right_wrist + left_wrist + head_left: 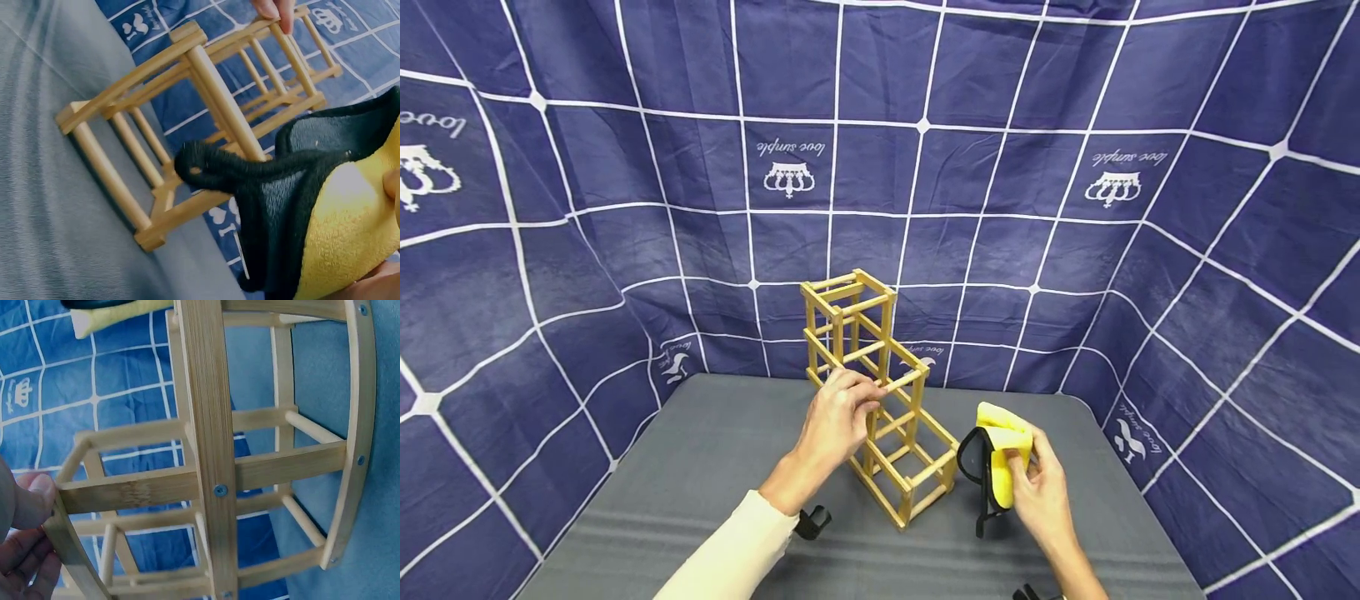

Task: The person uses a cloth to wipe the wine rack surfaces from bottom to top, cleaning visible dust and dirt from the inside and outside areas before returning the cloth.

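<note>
Blue fabric printed with white lines hung behind and on both sides of a grey surface. On that surface stood a stepped wooden rack, its lowest tier nearest the person and its tallest farthest off. The left hand gripped the rack near the end of a bar atop the middle tier, thumb and fingers closed on the wood. The right hand held a folded yellow-and-black cloth between thumb and fingers, just beside the low end; whether the cloth touched the wood could not be told.

The step in hand looked like steadying the rack while the cloth was held close to it. Doing it well seemed to call for a firm, downward left grip, so that a push from the right would not slide or tip the light frame. The black loop stuck out and could have snagged, so folding it inward, with the yellow side outward, seemed wise.
</note>
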{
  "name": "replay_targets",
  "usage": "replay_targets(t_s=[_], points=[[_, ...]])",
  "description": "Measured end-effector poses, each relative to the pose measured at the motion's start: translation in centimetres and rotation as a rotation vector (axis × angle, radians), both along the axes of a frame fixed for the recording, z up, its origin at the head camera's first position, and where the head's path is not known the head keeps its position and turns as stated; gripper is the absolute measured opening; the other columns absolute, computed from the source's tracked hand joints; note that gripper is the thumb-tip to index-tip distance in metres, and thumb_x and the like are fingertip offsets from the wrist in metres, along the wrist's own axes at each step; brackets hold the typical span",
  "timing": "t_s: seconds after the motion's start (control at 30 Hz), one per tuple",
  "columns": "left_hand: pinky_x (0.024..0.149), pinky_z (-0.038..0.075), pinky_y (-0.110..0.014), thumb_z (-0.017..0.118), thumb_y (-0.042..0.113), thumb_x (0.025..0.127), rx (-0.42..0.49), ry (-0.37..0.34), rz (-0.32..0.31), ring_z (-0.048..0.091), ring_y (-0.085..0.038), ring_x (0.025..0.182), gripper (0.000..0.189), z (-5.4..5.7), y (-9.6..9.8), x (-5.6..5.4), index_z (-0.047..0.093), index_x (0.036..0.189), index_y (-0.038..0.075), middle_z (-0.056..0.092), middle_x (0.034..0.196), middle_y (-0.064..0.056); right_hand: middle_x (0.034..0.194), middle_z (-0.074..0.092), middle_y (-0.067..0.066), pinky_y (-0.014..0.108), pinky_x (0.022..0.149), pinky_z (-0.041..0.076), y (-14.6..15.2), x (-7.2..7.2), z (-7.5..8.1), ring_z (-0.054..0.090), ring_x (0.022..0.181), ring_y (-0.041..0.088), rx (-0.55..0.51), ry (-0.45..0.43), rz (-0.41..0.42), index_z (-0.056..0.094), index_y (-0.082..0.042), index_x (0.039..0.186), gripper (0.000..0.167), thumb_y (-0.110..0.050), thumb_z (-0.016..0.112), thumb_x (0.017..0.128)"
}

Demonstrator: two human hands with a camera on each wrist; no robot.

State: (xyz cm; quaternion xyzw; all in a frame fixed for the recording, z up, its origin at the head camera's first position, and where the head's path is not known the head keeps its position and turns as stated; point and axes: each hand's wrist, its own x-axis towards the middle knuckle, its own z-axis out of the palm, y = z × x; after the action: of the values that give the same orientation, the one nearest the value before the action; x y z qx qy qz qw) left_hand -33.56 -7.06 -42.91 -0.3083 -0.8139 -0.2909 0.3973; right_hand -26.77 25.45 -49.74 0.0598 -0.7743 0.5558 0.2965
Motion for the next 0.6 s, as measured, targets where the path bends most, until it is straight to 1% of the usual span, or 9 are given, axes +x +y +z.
replay_targets(t_s=[0.07, 0.17, 0.23, 0.33, 0.4, 0.47, 0.53, 0.6], points=[[0.091, 0.069, -0.046, 0.092, -0.008, 0.089, 0.015, -0.002, -0.032, 0.077, -0.031, 0.105, 0.023, 0.1, -0.2, -0.4, 0.091, 0.099, 0.013, 0.085, 0.105, -0.005, 0.128, 0.073, 0.007, 0.013, 0.078, 0.063, 0.0, 0.2, -0.3, 0.073, 0.097, -0.003, 0.032, -0.006, 0.013, 0.068, 0.000, 0.151, 0.042, 0.011, 0.068, 0.110], [0.092, 0.069, -0.047, 0.089, -0.010, 0.090, 0.023, -0.001, -0.075, 0.078, -0.032, 0.104, 0.024, 0.1, -0.5, -1.2, 0.090, 0.094, 0.013, 0.085, 0.104, -0.007, 0.128, 0.076, 0.016, 0.014, 0.075, 0.063, 0.0, 0.3, -0.9, 0.072, 0.095, -0.003, 0.092, 0.019, 0.029, 0.069, -0.002, 0.149, 0.044, 0.013, 0.070, 0.108], [0.092, 0.069, -0.047, 0.087, -0.012, 0.091, 0.030, 0.003, -0.106, 0.079, -0.032, 0.104, 0.024, 0.0, -0.7, -1.8, 0.090, 0.092, 0.012, 0.085, 0.104, -0.008, 0.128, 0.078, 0.018, 0.012, 0.076, 0.061, -0.1, 0.4, -1.2, 0.070, 0.097, -0.004, 0.131, 0.055, 0.032, 0.071, -0.004, 0.147, 0.046, 0.015, 0.073, 0.105], [0.091, 0.070, -0.047, 0.084, -0.017, 0.092, 0.034, -0.008, -0.144, 0.079, -0.031, 0.104, 0.030, -0.2, -1.0, -2.6, 0.090, 0.092, 0.013, 0.086, 0.105, -0.008, 0.129, 0.081, 0.019, 0.008, 0.083, 0.058, -0.3, 0.5, -1.6, 0.068, 0.104, -0.006, 0.186, 0.121, 0.056, 0.074, -0.005, 0.144, 0.049, 0.017, 0.077, 0.101], [0.093, 0.071, -0.047, 0.084, -0.017, 0.092, 0.035, -0.027, -0.160, 0.080, -0.031, 0.106, 0.031, -0.3, -1.1, -3.0, 0.089, 0.094, 0.013, 0.087, 0.106, -0.007, 0.128, 0.082, 0.018, 0.007, 0.087, 0.056, -0.4, 0.7, -1.7, 0.067, 0.108, -0.007, 0.230, 0.167, 0.068, 0.076, -0.006, 0.143, 0.052, 0.019, 0.079, 0.098], [0.096, 0.071, -0.048, 0.084, -0.017, 0.093, 0.037, -0.053, -0.158, 0.081, -0.032, 0.110, 0.030, -0.4, -1.2, -3.2, 0.089, 0.100, 0.012, 0.088, 0.110, -0.007, 0.130, 0.083, 0.016, 0.006, 0.087, 0.055, -0.6, 0.8, -1.9, 0.068, 0.109, -0.008, 0.268, 0.193, 0.079, 0.075, -0.008, 0.145, 0.057, 0.019, 0.081, 0.096], [0.103, 0.070, -0.051, 0.086, -0.012, 0.095, 0.048, -0.080, -0.144, 0.082, -0.034, 0.117, 0.028, -0.6, -1.2, -3.1, 0.089, 0.109, 0.011, 0.088, 0.118, -0.009, 0.130, 0.084, 0.014, 0.007, 0.088, 0.056, -0.6, 1.0, -2.1, 0.070, 0.110, -0.009, 0.295, 0.207, 0.089, 0.074, -0.009, 0.147, 0.061, 0.019, 0.083, 0.094], [0.110, 0.067, -0.056, 0.089, -0.008, 0.094, 0.065, -0.105, -0.123, 0.080, -0.038, 0.126, 0.032, -0.8, -1.3, -2.6, 0.088, 0.121, 0.010, 0.087, 0.128, -0.012, 0.129, 0.085, 0.013, 0.007, 0.087, 0.058, -0.7, 1.1, -2.4, 0.072, 0.110, -0.008, 0.312, 0.212, 0.112, 0.073, -0.010, 0.148, 0.063, 0.019, 0.084, 0.093]])
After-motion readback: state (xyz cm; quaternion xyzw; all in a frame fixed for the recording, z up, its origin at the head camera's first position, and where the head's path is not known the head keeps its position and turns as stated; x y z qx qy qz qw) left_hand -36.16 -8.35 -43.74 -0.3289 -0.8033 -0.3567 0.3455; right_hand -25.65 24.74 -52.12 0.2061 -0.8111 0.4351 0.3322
